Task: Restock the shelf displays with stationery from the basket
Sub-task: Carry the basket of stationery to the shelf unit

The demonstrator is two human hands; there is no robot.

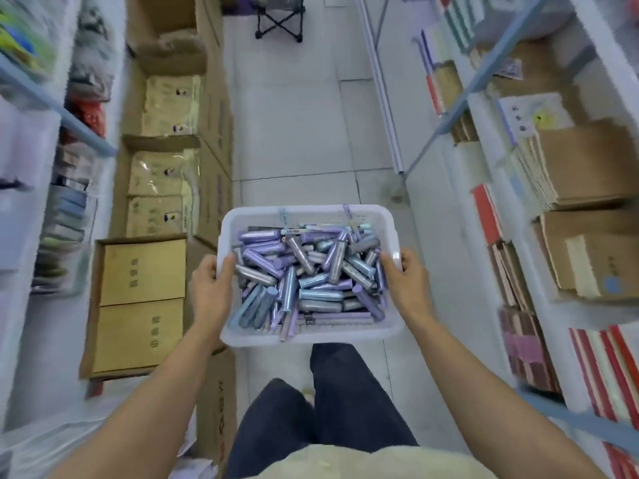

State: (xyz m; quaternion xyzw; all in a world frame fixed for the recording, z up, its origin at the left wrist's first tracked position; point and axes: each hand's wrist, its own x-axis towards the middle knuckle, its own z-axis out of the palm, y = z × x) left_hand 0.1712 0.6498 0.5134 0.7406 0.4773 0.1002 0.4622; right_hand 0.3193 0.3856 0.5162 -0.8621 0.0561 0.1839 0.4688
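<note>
Nearest, a person's legs in dark trousers stand on the pale tiled floor, and two bare forearms reach forward from either side. Just beyond the knees hangs one white plastic basket, carried clear of the floor between the two hands. The left hand clasps the basket's left rim, thumb hooked over the edge to the inside and fingers wrapped beneath. The right hand clasps the right rim the same way, thumb on top. Both grips sit about midway along the long sides, so the basket lies level between them.

Inside, the stationery lies in a loose heap of short tube-shaped pieces in lilac, pale blue and grey, crossing at every angle. There are dozens, too many and too tangled to count.

To the left, on the floor, one open cardboard box holds two tan packs side by side. Farther along that side are more open boxes with cream packets. A left shelf carries blurred packaged goods. A right shelf carries red-edged notebooks and brown card stacks. At the far end of the aisle stands one black folding stool.
</note>
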